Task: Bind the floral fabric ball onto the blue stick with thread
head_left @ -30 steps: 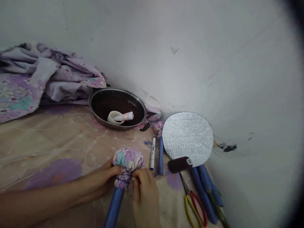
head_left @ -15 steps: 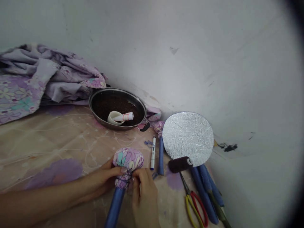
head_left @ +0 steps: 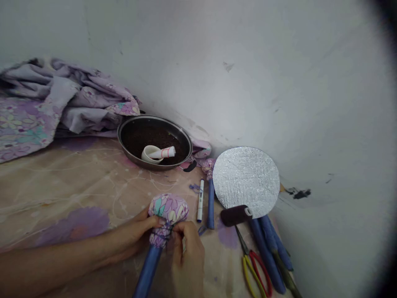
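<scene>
A stick with a padded floral cloth head (head_left: 169, 208) tilts up from the bottom of the view, its handle (head_left: 147, 269) wrapped in blue cloth. Dark thread (head_left: 161, 232) is wound round the gathered cloth at its neck. My left hand (head_left: 145, 229) closes on the neck from the left, thumb just under the padded head. On the other side my right hand (head_left: 189, 248) is pinched at the neck, its fingertips on the dark thread. The thread between these fingertips is partly hidden.
Behind stands a dark pan (head_left: 151, 165) of brown material with a white cup (head_left: 149, 159) inside. Rightward are a marker (head_left: 200, 203), another padded stick (head_left: 211, 203), a silvery disc (head_left: 246, 180), a thread spool (head_left: 234, 215), scissors (head_left: 252, 265) and blue-wrapped sticks (head_left: 266, 256). Floral cloth (head_left: 77, 99) lies far left.
Both hands stay at the neck of the stick. My right hand has turned slightly and shifted a little left; the handle's lower end leans slightly further left.
</scene>
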Available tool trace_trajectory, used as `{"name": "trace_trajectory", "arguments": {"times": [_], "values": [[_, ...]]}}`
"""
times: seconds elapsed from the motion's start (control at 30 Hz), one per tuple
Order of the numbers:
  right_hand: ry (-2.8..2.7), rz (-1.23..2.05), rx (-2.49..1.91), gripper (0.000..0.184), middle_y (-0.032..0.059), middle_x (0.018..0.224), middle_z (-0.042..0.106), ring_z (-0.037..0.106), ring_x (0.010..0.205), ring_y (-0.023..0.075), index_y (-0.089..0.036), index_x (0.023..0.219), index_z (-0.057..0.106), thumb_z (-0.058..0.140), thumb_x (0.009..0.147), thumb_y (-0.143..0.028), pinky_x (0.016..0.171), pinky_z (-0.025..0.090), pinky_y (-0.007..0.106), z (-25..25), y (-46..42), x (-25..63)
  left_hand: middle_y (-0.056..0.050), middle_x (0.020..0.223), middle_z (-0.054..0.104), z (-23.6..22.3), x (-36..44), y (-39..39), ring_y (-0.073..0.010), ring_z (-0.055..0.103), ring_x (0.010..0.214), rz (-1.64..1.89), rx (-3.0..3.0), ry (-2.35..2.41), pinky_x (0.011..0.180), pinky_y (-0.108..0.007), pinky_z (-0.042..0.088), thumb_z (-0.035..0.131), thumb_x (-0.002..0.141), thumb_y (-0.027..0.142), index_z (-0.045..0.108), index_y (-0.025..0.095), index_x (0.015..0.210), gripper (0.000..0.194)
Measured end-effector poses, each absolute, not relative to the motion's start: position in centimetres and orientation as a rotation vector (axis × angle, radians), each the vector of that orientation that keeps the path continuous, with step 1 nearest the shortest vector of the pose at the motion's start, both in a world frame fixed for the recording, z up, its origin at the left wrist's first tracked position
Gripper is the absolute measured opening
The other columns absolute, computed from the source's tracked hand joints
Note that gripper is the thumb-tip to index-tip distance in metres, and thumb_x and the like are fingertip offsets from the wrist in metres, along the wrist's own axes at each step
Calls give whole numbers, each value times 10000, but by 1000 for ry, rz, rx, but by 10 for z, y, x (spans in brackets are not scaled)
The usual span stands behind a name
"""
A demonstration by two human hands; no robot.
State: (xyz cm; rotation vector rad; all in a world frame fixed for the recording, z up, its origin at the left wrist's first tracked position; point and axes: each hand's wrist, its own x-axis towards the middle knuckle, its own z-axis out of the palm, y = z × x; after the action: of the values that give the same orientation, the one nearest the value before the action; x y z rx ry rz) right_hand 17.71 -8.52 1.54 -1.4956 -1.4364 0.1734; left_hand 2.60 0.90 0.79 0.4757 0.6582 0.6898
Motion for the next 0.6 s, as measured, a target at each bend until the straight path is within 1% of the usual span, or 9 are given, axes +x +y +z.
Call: {"name": "trace_trajectory", "arguments": {"times": [0.13,0.27,0.33,0.4,0.5,0.6], "values": [[-1417,229,-1497,325,-41,929,788,775,784,220,-333,1082,704,566,1170,-52,738,557,281,15,-87,176,29,936,874,10,24,7,-214,744,894,692,500,661,822,-298,608,1088,712,267,843,261,1073,436],[-1441,244,-1518,302,-29,950,805,795,807,230,-334,1110,725,580,1184,-80,758,572,287,23,-87,181,25,964,919,11,23,6,-209,775,890,680,478,658,829,-291,619,1165,688,326,887,259,1175,565],[-1518,237,-1519,286,-20,972,821,813,829,233,-331,1131,742,613,1168,-78,772,585,286,31,-87,189,18,994,946,12,22,6,-219,808,913,680,466,651,835,-298,637,1214,668,345,909,264,1227,642],[-1656,240,-1498,280,-16,987,832,823,831,229,-327,1142,759,665,1132,-63,766,590,278,38,-87,198,17,1034,965,13,23,6,-221,830,940,706,464,641,843,-300,649,1238,680,352,921,269,1265,671],[-1735,196,-1490,293,-17,975,816,800,801,219,-323,1099,749,665,1102,-41,737,556,275,42,-87,205,30,991,961,14,24,6,-224,836,950,728,467,631,840,-295,650,1267,666,371,928,270,1275,703],[-1637,146,-1523,310,-14,947,789,779,805,226,-319,1052,709,591,1112,-38,743,508,305,37,-87,202,49,943,946,15,25,6,-270,871,1049,722,465,620,889,-312,660,1270,652,387,938,294,1294,728]]}}
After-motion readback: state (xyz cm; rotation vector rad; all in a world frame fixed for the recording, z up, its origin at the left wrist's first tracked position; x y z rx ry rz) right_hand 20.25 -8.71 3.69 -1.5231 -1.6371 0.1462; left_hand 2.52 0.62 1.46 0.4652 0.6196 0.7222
